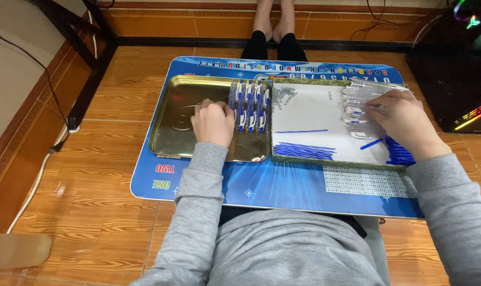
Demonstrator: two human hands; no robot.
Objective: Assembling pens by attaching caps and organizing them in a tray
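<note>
My left hand [213,123] rests fisted in the gold metal tray [174,124], its knuckles against a row of white and blue pens [250,103] lined up along the tray's right side. My right hand [404,122] lies palm down on a pile of clear pen barrels [357,95] at the far right of a white-lined shallow box [304,114]. Whether it grips a barrel is hidden under the fingers. Blue ink refills [303,151] lie in the box near its front edge, one loose refill [302,131] in the middle, more blue refills [398,153] by my right wrist.
Both trays sit on a blue lap table [261,185] with printed letters. Small metal springs [284,95] lie at the box's back left. Wooden floor surrounds it; a white cable [36,182] runs at left, a dark glowing device [463,79] at right.
</note>
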